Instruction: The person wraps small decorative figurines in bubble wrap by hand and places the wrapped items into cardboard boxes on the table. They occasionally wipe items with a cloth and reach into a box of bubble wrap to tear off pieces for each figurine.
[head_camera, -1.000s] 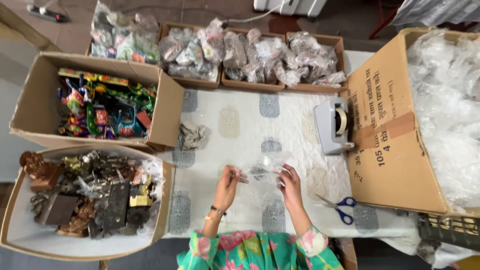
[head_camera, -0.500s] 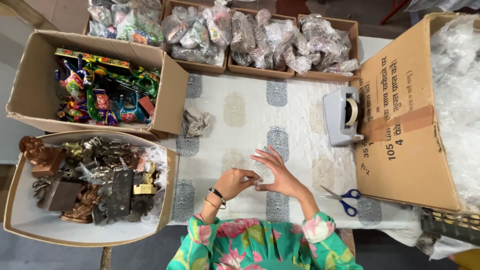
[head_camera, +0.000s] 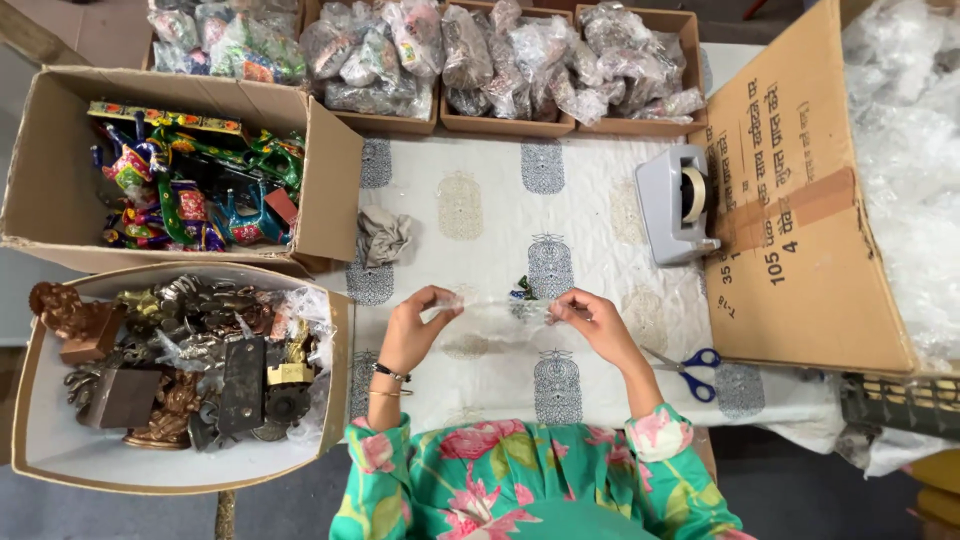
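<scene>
So the clear plastic bag (head_camera: 497, 316) is stretched flat between both hands, just above the white printed tablecloth (head_camera: 590, 215), long axis running left to right across the person's front. The left hand (head_camera: 412, 335) pinches the left end between thumb and fingertips, the right hand (head_camera: 598, 322) pinches the right end the same way, so each hand is closed on its own end and neither is really nearer than the other. Something small and dark greenish (head_camera: 522, 291) sits at the bag's top edge, closer to the right hand (can't tell if it's inside the bag or lying on the cloth behind it). Around that: a grey tape dispenser (head_camera: 675, 203) off to the right rear, blue-handled scissors (head_camera: 688, 364) just beside the right forearm, a crumpled grey cloth (head_camera: 384, 236) to the left rear. Packaging-wise, there's a big brown carton (head_camera: 800, 200) on the right with dark print and a tape strip on its flap, full of clear bags, an open box of brightly painted figures (head_camera: 190, 180) at left, a box of brown metal pieces (head_camera: 170, 370) below it, and a row of boxes with already bagged items (head_camera: 500, 55) along the back edge.
</scene>
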